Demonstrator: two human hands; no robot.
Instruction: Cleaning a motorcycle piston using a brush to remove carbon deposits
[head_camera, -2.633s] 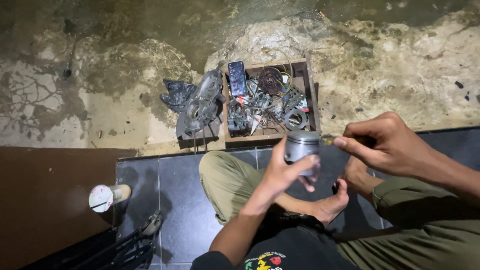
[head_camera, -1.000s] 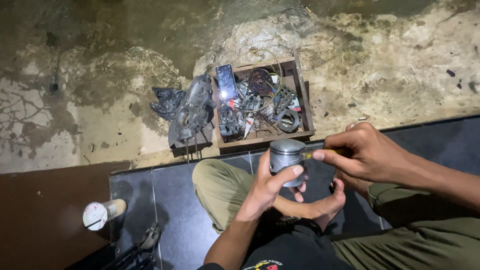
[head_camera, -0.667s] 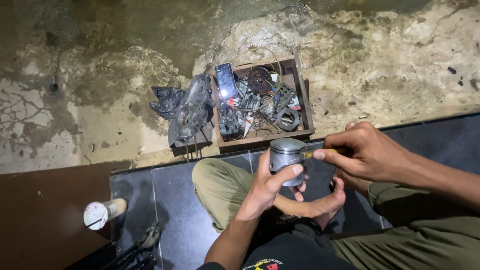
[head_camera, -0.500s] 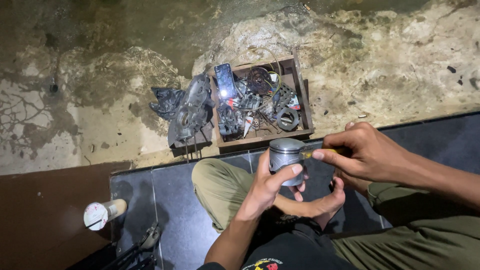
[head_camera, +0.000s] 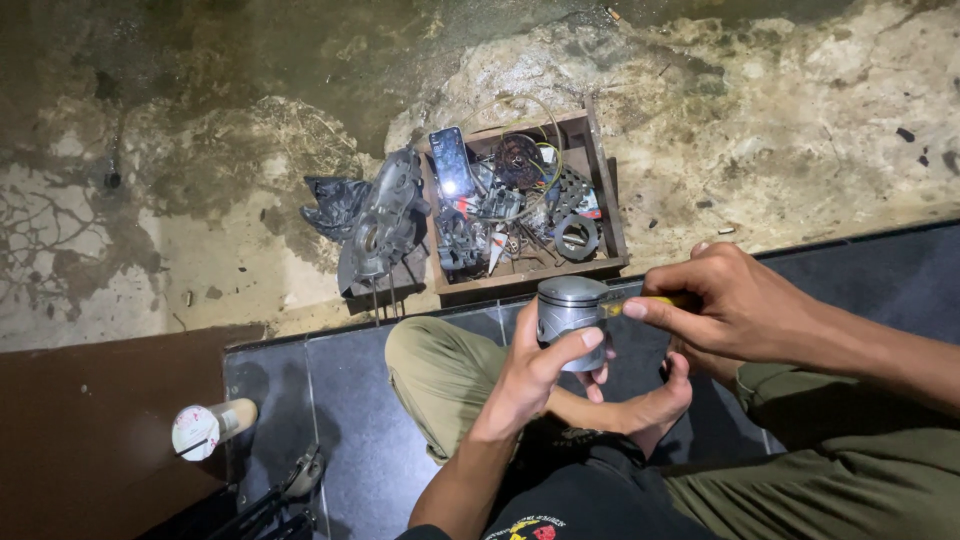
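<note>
Here, cracked stained concrete floor (head_camera: 800, 130), dark tiles (head_camera: 340, 400); wooden parts box (head_camera: 600, 180)

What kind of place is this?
Likely an informal floor-level repair spot for small engines: a wooden box of greasy metal parts, an engine cover on stained concrete, and a metal piston in the left hand.

Both forearms are bare, with no sleeves reaching the wrists. The left hand (head_camera: 535, 375) and right hand (head_camera: 735, 305) wear no gloves. Olive-green trousers (head_camera: 440, 375) cover the legs, one bare foot (head_camera: 655, 405) shows, and the black shirt (head_camera: 580, 500) carries what may be a red-and-yellow print.
</note>
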